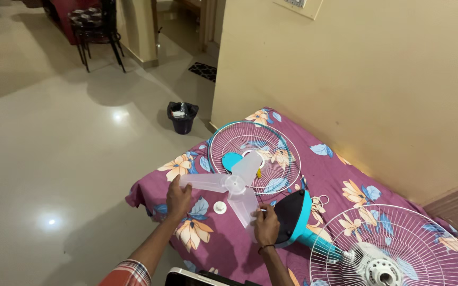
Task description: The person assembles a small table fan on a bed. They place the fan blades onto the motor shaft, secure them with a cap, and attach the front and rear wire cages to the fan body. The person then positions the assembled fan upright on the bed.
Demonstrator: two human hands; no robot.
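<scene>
Left hand (178, 197) and right hand (266, 224) each grip a blade of the translucent fan blade (231, 186), held above floral bedsheet (208, 238), front grille (254, 157) just behind.

Past the left hand's fingers (177, 186), the bin (182, 117) holds contents too small to identify. Right of the right hand's fingers (265, 213), the rear guard (398, 249) runs off the bottom edge, and the base (292, 217) hides behind that hand. Both forearms are cut off below.
</scene>
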